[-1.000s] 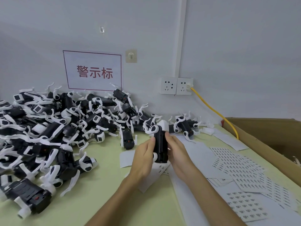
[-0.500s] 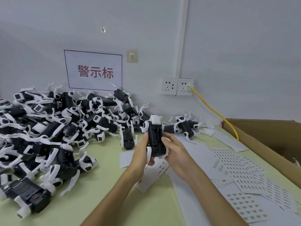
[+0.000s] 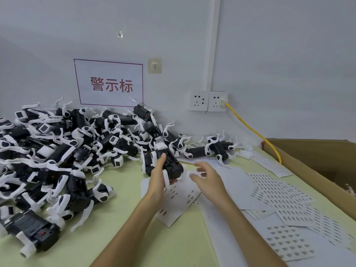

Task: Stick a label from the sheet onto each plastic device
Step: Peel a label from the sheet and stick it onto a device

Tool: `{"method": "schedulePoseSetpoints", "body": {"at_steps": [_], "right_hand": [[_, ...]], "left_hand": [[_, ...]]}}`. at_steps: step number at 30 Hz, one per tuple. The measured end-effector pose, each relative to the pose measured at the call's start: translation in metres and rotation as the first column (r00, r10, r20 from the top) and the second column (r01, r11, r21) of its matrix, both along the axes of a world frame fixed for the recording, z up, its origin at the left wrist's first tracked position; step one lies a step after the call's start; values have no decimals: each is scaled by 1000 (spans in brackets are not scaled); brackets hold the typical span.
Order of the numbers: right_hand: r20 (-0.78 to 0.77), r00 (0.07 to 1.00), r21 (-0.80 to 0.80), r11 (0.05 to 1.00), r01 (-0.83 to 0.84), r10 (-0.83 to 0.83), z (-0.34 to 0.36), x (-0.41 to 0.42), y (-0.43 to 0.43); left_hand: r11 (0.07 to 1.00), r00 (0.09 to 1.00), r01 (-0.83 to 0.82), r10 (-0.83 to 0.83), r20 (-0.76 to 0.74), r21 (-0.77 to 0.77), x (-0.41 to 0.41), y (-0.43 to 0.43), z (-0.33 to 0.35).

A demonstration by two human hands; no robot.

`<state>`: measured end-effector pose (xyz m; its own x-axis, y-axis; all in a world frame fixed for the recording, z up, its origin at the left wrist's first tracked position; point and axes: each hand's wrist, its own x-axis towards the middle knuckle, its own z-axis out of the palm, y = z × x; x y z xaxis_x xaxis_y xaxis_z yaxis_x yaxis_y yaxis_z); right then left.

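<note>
My left hand (image 3: 158, 176) grips a black and white plastic device (image 3: 169, 162) above the table, tilted with its white end toward the wall. My right hand (image 3: 206, 178) hovers just right of the device, fingers spread and relaxed, holding nothing; it is blurred. Under both hands lies a label sheet (image 3: 179, 197) with a few small labels left on it. More sheets full of small labels (image 3: 285, 201) are spread over the table to the right. A large pile of the same devices (image 3: 63, 151) covers the left of the table, back to the wall.
A cardboard box (image 3: 316, 170) stands along the right edge of the green table (image 3: 119, 239). A yellow cable (image 3: 252, 132) runs from the wall sockets (image 3: 208, 101) down behind the box. A sign with red characters (image 3: 109, 83) hangs on the wall. Two devices (image 3: 212, 149) lie by the wall.
My right hand has let go of the device and drawn away to the right. My left hand has tipped the device back toward the wall and holds it alone.
</note>
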<state>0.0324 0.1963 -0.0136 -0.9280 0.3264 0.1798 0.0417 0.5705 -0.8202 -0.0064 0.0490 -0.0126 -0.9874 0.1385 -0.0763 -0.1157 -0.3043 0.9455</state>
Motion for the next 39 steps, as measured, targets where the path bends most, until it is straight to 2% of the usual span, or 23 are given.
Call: {"method": "schedulePoseSetpoints", "body": {"at_steps": [2,5,10,15,17,21,25,28,30,32,36,39], "right_hand": [[186,979,265,964,30,-81,-7,0,3],[262,963,359,933,-31,-68,-14,-1,2],[206,979,228,972,-53,5,-11,0,2],[-49,998,-4,1000,-30,29,-11,-2,3],[-128,992,-20,1000,12,-14,-10,-4,5],[-175,983,-26,998,52,-56,-13,-7,6],[-188,977,-5,995,103,-102,-14,-8,6],[-255,952,33,983,181,-167,-13,-5,6],[-304,938,14,984,177,-165,-10,-2,5],[-319,936,-41,988,146,-151,-7,-1,2],[-303,947,-190,981,50,-107,-1,1,-5],[-273,962,-218,975,-35,-27,2,2,-4]], "left_hand": [[1000,999,-1,0,39,4,-4,-4,-1],[999,994,-22,18,112,34,-8,-8,-6],[998,994,0,-6,112,55,-9,-11,-5],[983,989,139,-145,39,117,-10,-16,-4],[973,977,209,-211,12,101,-10,-17,-5],[931,936,346,-351,26,118,-7,-15,-5],[888,918,387,-395,-15,248,-7,-14,-6],[822,896,428,-441,-57,375,-7,-15,-4],[807,907,412,-410,-100,422,-6,-13,-1],[844,939,342,-328,-107,412,-6,-10,0],[902,973,231,-206,-108,364,-2,-8,3],[909,980,194,-164,-113,369,-4,-9,4]]}}
